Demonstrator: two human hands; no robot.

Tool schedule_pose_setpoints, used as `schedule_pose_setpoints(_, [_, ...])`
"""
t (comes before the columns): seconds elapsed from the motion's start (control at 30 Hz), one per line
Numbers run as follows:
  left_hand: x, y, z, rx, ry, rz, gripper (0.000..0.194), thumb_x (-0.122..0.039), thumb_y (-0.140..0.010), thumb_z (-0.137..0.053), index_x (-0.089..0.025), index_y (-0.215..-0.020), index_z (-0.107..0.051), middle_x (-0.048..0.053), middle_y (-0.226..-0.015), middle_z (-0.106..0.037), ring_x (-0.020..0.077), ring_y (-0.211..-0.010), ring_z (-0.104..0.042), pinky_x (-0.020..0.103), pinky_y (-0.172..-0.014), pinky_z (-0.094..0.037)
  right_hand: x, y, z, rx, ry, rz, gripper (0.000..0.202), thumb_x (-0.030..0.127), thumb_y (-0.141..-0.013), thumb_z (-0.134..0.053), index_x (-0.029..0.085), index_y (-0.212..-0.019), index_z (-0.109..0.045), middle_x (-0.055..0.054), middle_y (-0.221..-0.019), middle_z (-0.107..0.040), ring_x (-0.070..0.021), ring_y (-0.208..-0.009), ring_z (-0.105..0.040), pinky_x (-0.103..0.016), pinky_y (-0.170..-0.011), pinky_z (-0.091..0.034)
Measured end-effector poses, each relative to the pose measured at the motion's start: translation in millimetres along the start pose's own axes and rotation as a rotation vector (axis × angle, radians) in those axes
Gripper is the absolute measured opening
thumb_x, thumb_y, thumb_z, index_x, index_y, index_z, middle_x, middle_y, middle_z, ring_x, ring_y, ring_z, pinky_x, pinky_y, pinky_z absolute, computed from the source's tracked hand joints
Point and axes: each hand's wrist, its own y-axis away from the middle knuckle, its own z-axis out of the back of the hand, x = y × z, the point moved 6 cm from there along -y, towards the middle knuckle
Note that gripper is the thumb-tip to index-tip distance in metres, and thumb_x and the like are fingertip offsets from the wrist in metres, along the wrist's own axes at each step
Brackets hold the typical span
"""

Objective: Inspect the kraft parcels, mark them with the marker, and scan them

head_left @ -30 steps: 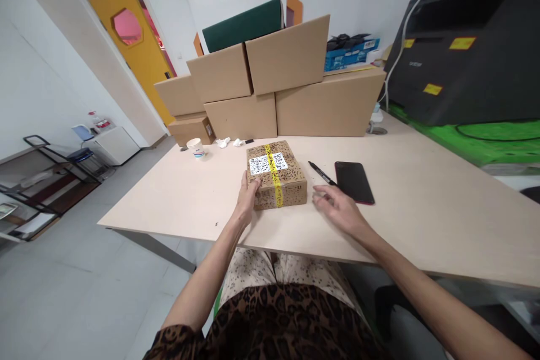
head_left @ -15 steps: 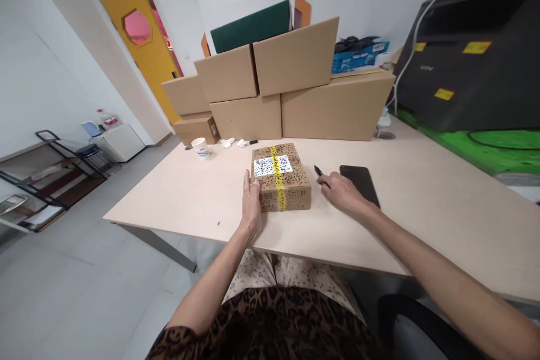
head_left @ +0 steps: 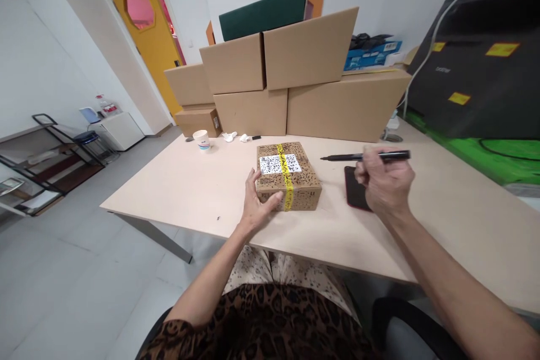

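A small cardboard box point(head_left: 301, 180) lies on the table, with dark speckles over its top, a speckled white label point(head_left: 272, 164) and a strip of yellow tape point(head_left: 288, 187). My left hand point(head_left: 255, 202) grips its near left corner, thumb against the front face and fingers along the left side. Raised above the table to the right of the box, my right hand point(head_left: 386, 180) is closed around a black marker pen point(head_left: 341, 157), whose tip points left toward the box. Under that hand a dark phone with a red edge point(head_left: 355, 191) lies partly hidden.
Large cardboard boxes point(head_left: 333, 107) are stacked along the table's back edge, a green box point(head_left: 264, 14) on top. A paper cup point(head_left: 201, 140), crumpled tissues point(head_left: 230, 136) and a black cap-like piece point(head_left: 256, 137) sit before them. At the right stands a big black object point(head_left: 468, 79).
My right hand has lifted from the table beside the phone and moved right with the marker pen. My left thumb has shifted onto the box's front face.
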Motion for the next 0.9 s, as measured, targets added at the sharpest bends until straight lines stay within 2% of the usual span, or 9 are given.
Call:
schedule_pose_setpoints(0.07, [-3,3,-1.5,0.029,-0.022,-0.032,0.095,-0.052,-0.074,-0.088,-0.022,-0.152,-0.041,0.020,-0.173,-0.020,0.0354,-0.163,-0.019,0.056,-0.130,-0.021,3,2,-9,-0.030,-0.130,-0.060,0.040,0.058,-0.083,-0.078,0.028,-0.081,-0.052,0.008,-0.053,-0.051,-0.0111,-0.041,-0.045,-0.026,-0.036,-0.029])
schedule_pose_setpoints(0.17, [-7,5,-3.6,0.057,-0.064,-0.090,0.093,-0.048,-0.076,-0.088,-0.023,-0.152,-0.040,0.021,-0.174,-0.019,0.0356,-0.164,-0.017,0.059,-0.130,-0.021,0,6,-22,-0.001,-0.237,-0.171,0.045,0.061,-0.082,-0.077,0.028,-0.074,-0.049,0.007,-0.053,-0.050,-0.0114,-0.042,-0.046,-0.026,-0.034,-0.029])
schedule_pose_setpoints(0.3, [-9,5,-5.2,0.058,-0.087,-0.146,0.091,-0.048,-0.078,-0.086,-0.024,-0.151,-0.038,0.021,-0.171,-0.027,0.0346,-0.163,-0.019,0.060,-0.130,-0.020,-4,14,-42,0.185,-0.278,-0.350,0.039,0.049,-0.076,-0.085,0.027,-0.075,-0.054,0.006,-0.060,-0.054,-0.0111,-0.047,-0.048,-0.026,-0.039,-0.034])
schedule_pose_setpoints(0.43, [-6,7,-7.2,0.065,-0.078,-0.160,0.091,-0.049,-0.079,-0.085,-0.024,-0.152,-0.036,0.021,-0.171,-0.027,0.0343,-0.162,-0.024,0.059,-0.129,-0.025,-1,24,-61,0.350,-0.233,-0.455,0.021,0.047,-0.083,-0.075,0.028,-0.085,-0.065,0.005,-0.060,-0.053,-0.0102,-0.047,-0.045,-0.028,-0.046,-0.037])
schedule_pose_setpoints(0.53, [-8,6,-6.4,0.064,-0.111,-0.195,0.092,-0.049,-0.078,-0.085,-0.024,-0.152,-0.036,0.021,-0.171,-0.027,0.0353,-0.162,-0.023,0.061,-0.129,-0.023,-1,30,-75,0.440,-0.251,-0.472,0.027,0.053,-0.081,-0.077,0.028,-0.089,-0.070,0.005,-0.061,-0.055,-0.0093,-0.047,-0.045,-0.027,-0.045,-0.037])
schedule_pose_setpoints(0.63, [-11,1,-3.3,0.066,-0.154,-0.226,0.089,-0.049,-0.074,-0.088,-0.023,-0.146,-0.042,0.022,-0.170,-0.030,0.0378,-0.162,-0.024,0.064,-0.129,-0.022,-3,35,-85,0.490,-0.273,-0.496,0.040,0.059,-0.073,-0.085,0.025,-0.085,-0.068,0.005,-0.058,-0.054,-0.0090,-0.046,-0.046,-0.024,-0.041,-0.033])
schedule_pose_setpoints(0.77, [-16,-9,-2.3,0.115,-0.179,-0.276,0.087,-0.052,-0.066,-0.093,-0.021,-0.135,-0.049,0.024,-0.166,-0.036,0.0406,-0.158,-0.032,0.065,-0.126,-0.028,-4,37,-92,0.533,-0.251,-0.457,0.044,0.047,-0.064,-0.094,0.025,-0.080,-0.060,0.007,-0.065,-0.059,-0.0085,-0.045,-0.049,-0.024,-0.042,-0.035])
schedule_pose_setpoints(0.83, [-14,-12,-3.9,0.146,-0.200,-0.288,0.087,-0.054,-0.067,-0.092,-0.021,-0.135,-0.048,0.025,-0.164,-0.039,0.0409,-0.156,-0.036,0.066,-0.124,-0.031,-3,37,-94,0.570,-0.219,-0.390,0.042,0.044,-0.066,-0.093,0.024,-0.079,-0.059,0.008,-0.067,-0.059,-0.0070,-0.044,-0.047,-0.024,-0.043,-0.035])
schedule_pose_setpoints(0.9, [-12,-13,-5.3,0.162,-0.215,-0.299,0.087,-0.055,-0.069,-0.090,-0.021,-0.137,-0.047,0.025,-0.163,-0.041,0.0409,-0.155,-0.037,0.066,-0.124,-0.032,-3,39,-97,0.651,-0.139,-0.342,0.034,0.049,-0.075,-0.086,0.023,-0.081,-0.063,0.007,-0.062,-0.057,-0.0071,-0.044,-0.044,-0.024,-0.042,-0.032])
